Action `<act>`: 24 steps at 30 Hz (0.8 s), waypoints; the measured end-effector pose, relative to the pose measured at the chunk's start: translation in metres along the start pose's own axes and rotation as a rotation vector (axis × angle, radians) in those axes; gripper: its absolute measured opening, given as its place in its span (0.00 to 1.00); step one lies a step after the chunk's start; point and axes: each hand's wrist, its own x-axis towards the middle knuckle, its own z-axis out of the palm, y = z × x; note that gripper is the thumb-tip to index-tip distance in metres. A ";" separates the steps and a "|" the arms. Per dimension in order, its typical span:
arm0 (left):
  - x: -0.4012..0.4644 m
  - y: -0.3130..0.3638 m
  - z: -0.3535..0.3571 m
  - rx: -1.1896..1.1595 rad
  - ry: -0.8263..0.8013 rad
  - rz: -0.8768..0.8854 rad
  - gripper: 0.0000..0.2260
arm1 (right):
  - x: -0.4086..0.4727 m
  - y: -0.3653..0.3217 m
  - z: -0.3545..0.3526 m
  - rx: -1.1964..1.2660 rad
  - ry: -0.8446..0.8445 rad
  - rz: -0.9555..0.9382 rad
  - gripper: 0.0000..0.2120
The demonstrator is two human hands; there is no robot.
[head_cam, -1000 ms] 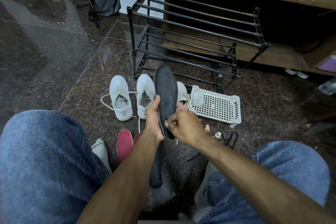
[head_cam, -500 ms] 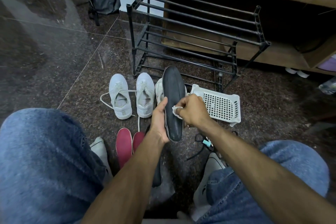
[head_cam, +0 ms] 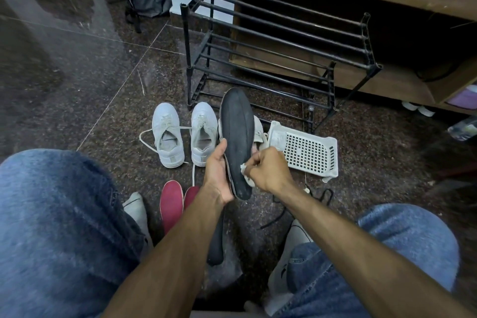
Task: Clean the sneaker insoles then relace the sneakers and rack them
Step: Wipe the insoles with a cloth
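My left hand (head_cam: 219, 170) has its grip curled round the lower edge of the dark insole (head_cam: 237, 137), holding it upright above the floor (head_cam: 103, 100) between my knees, while my right hand (head_cam: 268, 169) pinches a small white cloth (head_cam: 245, 171) against the insole's face near its heel. Below my arms two red insoles (head_cam: 171, 204) and another dark insole (head_cam: 215, 242) lie on the floor. Farther off stand two white sneakers (head_cam: 167, 142), a white basket (head_cam: 307, 150) on its side to their right, and behind them the black shoe rack (head_cam: 284, 41).
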 end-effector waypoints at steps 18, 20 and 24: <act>0.003 -0.003 -0.001 0.003 -0.031 0.000 0.26 | -0.007 -0.002 -0.001 0.046 0.010 -0.048 0.07; 0.000 -0.009 0.002 0.036 -0.039 -0.037 0.25 | 0.008 -0.005 -0.010 0.067 0.089 -0.011 0.08; -0.003 -0.009 -0.002 0.007 -0.052 -0.027 0.25 | 0.001 -0.006 -0.006 0.085 0.025 -0.006 0.12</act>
